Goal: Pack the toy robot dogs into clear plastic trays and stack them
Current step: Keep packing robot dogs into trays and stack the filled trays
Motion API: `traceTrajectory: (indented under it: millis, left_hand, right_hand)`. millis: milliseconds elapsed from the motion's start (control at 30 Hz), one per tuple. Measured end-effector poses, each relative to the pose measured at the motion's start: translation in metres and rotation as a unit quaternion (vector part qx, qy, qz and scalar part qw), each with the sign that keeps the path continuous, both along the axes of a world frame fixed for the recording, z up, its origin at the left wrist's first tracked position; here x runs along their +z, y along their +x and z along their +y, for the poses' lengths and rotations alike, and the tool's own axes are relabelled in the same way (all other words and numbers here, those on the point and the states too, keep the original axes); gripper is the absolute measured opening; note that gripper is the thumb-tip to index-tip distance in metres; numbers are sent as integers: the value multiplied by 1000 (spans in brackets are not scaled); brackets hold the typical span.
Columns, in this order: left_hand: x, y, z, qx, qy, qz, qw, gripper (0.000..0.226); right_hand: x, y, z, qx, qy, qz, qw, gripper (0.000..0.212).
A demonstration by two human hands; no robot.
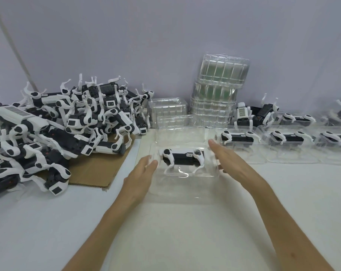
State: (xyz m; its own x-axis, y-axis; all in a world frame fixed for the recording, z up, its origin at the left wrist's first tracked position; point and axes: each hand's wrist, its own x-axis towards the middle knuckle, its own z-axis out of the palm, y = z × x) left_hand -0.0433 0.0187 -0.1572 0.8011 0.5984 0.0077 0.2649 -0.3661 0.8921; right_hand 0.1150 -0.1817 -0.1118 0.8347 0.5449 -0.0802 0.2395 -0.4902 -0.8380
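A black-and-white toy robot dog (182, 158) lies on its side inside a clear plastic tray (183, 189) in the middle of the white table. The tray's hinged lid (180, 132) stands open behind it. My left hand (141, 176) lies flat with straight fingers against the tray's left side. My right hand (227, 158) has straight fingers along the tray's right edge, its fingertips near the lid's right corner.
A big heap of loose robot dogs (54, 126) covers the left, partly on a cardboard sheet (91, 173). A tall stack of empty clear trays (217, 90) stands at the back. Packed trays with dogs (237, 138) line up to the right. A wall (165, 36) closes the back.
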Motion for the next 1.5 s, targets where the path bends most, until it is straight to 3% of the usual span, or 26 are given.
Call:
traceTrajectory:
  millis: [100,200,333,433,567,633,733,867,1033,1300,1400,1500]
  left_hand:
    - [11,-7,1,12,-75,-80,994,49]
    - [15,-12,3,17,-111,-131,985,74]
    - [16,-13,6,26,-135,-189,972,102]
    - [16,-12,7,19,-125,-199,972,92]
    - [12,-9,5,18,-103,-193,976,73]
    - [13,-9,6,13,-119,-195,974,76]
    - [12,-11,11,1,-116,-194,974,100]
    - [11,-10,11,20,-105,-184,977,109]
    - [10,-8,10,51,-85,-192,976,81]
    - [14,-8,0,47,-73,-203,975,83]
    - [17,-8,-6,38,-71,-200,976,88]
    - [16,-10,-9,29,-81,-182,979,75]
  right_hand:
    - [1,-6,2,101,71,29,992,82]
    - [0,-11,5,152,98,7,983,86]
    - [0,-17,12,139,153,-34,978,83]
    - [-2,-17,15,112,214,-35,970,76]
    - [-5,-21,21,47,228,-97,968,57]
    - [-6,-23,23,32,240,-102,965,51]
    - [-3,-26,25,27,257,-108,960,49]
    - [-4,-30,27,43,252,-100,962,49]
    - [-4,-36,29,49,242,-101,964,57]
    - [-4,-32,27,-23,261,-113,958,57]
    - [-1,-25,24,-22,242,-60,968,48]
    - [3,-17,17,-20,127,47,991,36]
